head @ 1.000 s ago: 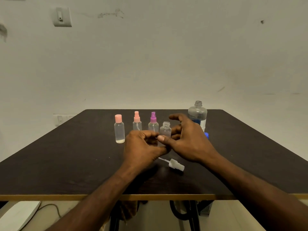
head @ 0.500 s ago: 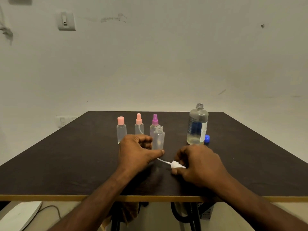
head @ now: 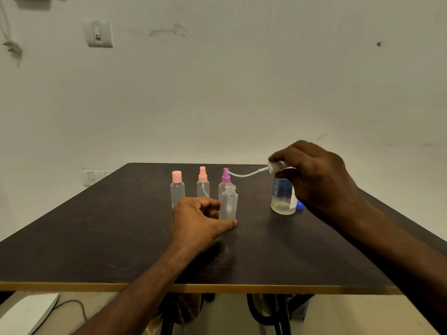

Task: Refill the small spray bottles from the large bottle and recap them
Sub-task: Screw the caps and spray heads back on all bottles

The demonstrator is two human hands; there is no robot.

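An uncapped small clear bottle (head: 228, 203) stands upright on the dark table (head: 96, 238). My left hand (head: 198, 221) holds it near its base with thumb and curled fingers. My right hand (head: 314, 175) is raised above the table and pinches a white spray cap (head: 274, 167), whose thin dip tube points left, above the small bottles. The large clear bottle (head: 283, 197) stands open behind that hand, partly hidden, with a little liquid at its bottom. Three capped small bottles stand in a row: a peach flat-capped one (head: 177, 191), a peach spray one (head: 202, 183) and a purple spray one (head: 225, 181).
A blue cap (head: 300, 206) lies on the table just right of the large bottle. The table's front edge (head: 217, 287) has a yellow trim. A white wall rises behind the table, with a switch plate (head: 99, 34) at upper left.
My right hand has picked the white spray cap up off the table and lifted it up and to the right. My left hand still holds the uncapped bottle.
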